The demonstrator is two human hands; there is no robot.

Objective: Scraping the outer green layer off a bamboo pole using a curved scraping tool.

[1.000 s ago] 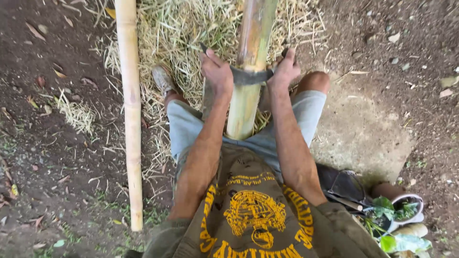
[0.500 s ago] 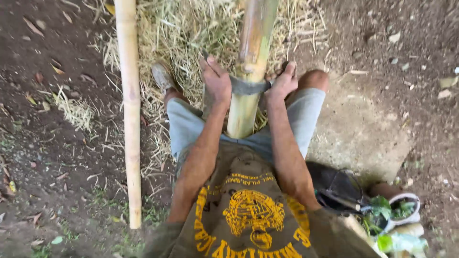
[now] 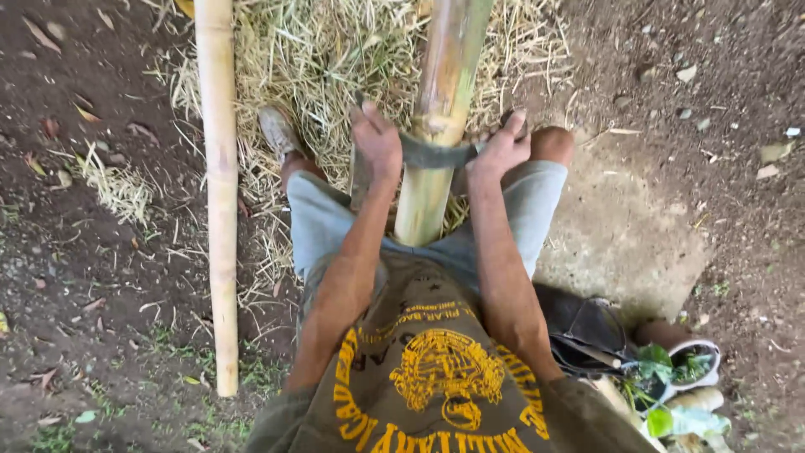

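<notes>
A thick bamboo pole (image 3: 440,92), green and brown, runs up between my knees. A curved grey blade (image 3: 432,153) lies across it. My left hand (image 3: 377,143) is closed on the blade's left end, and my right hand (image 3: 501,149) is closed on its right end. Both forearms reach forward over grey shorts and an olive shirt with a yellow print.
A second, pale bamboo pole (image 3: 220,193) lies on the ground to the left. Dry straw shavings (image 3: 319,59) cover the dirt ahead. A flat stone patch (image 3: 620,235) sits at right. A dark bag (image 3: 587,331) and small potted plants (image 3: 679,369) are at lower right.
Both hands have slid the blade a little toward me along the bamboo pole. The view has shifted slightly.
</notes>
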